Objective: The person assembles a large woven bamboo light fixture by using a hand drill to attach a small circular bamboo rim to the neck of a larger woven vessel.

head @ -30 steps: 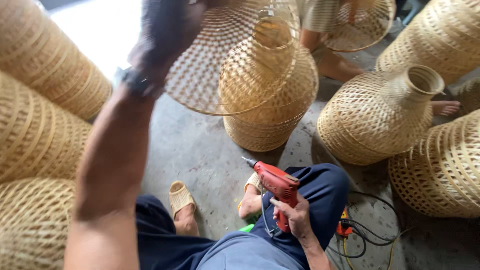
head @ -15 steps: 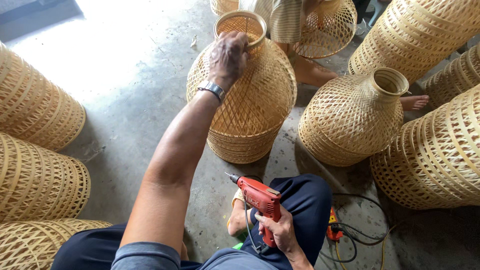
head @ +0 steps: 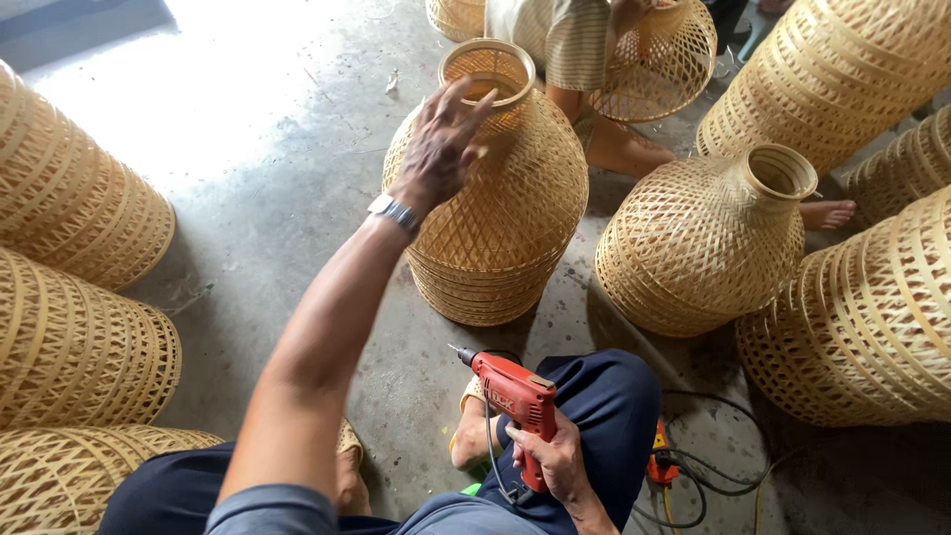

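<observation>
My left hand (head: 442, 142) reaches forward with its fingers spread, resting against the shoulder of a tall woven bamboo lampshade (head: 495, 213) that stands upright on the concrete floor (head: 267, 178). A metal watch sits on that wrist. My right hand (head: 548, 461) grips a red electric drill (head: 512, 396) over my right knee, its bit pointing left. I sit with dark blue trousers and sandals.
A second bottle-necked woven shade (head: 705, 243) stands to the right. Large woven shades crowd the right side (head: 872, 317) and the left side (head: 69, 337). Another person (head: 584, 59) sits beyond, holding a round woven piece. A black cord and an orange plug (head: 662, 466) lie by my right leg.
The woven shade came down from being held up in the air and now stands on the floor. My left hand has let go of its rim and opened against its side. The drill stays put.
</observation>
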